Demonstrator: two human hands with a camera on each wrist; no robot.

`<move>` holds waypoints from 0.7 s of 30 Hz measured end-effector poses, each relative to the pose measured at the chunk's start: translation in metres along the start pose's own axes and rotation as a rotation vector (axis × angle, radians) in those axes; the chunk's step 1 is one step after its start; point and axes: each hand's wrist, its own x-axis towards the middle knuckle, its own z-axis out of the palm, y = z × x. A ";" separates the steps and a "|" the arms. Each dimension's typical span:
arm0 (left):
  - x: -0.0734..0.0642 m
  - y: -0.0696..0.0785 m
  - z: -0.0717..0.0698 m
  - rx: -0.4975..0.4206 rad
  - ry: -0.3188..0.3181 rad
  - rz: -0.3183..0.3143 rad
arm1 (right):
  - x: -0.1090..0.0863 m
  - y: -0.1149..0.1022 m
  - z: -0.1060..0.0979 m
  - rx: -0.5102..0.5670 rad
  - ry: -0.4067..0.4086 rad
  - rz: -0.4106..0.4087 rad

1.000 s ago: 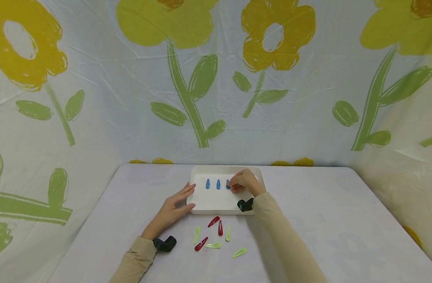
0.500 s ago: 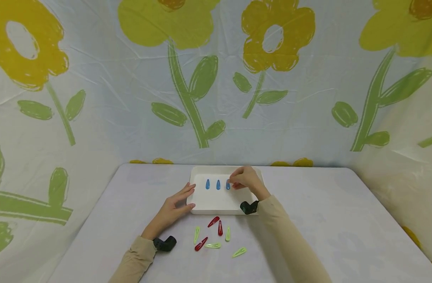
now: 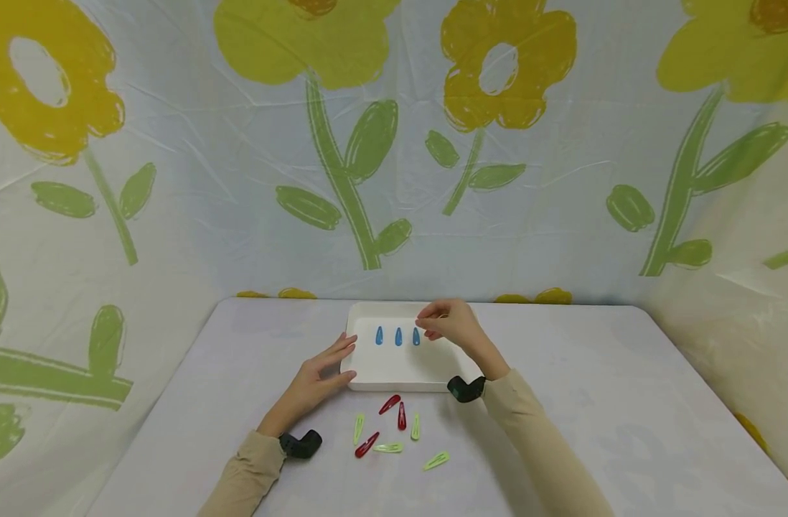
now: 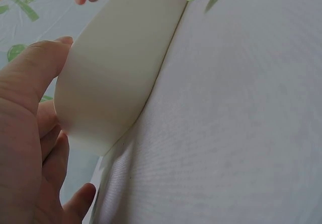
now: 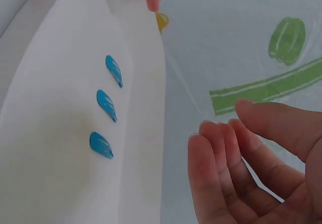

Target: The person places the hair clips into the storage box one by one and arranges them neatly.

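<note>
I see room for a hand along the right edge of the pale table [image 3: 633,402] and across the near half of the shallow white tray [image 3: 394,371]. A left hand [image 3: 315,378] blocks its left edge, a raised right hand [image 3: 456,324] its far right corner; three glossy blue teardrop clips [image 3: 398,337] line its far half. Red teardrop clips [image 3: 402,418] and slotted green clips [image 3: 435,461] obstruct its near side.

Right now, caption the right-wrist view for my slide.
Three blue snap hair clips in a white tray, right hand nearby.
</note>
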 end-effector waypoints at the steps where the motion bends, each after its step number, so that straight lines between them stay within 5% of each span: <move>1: 0.000 0.000 0.000 0.000 0.001 0.005 | -0.002 -0.002 -0.001 -0.002 -0.004 -0.024; 21: 0.001 -0.001 0.000 0.004 -0.006 0.031 | -0.050 -0.022 -0.007 -0.108 -0.056 -0.493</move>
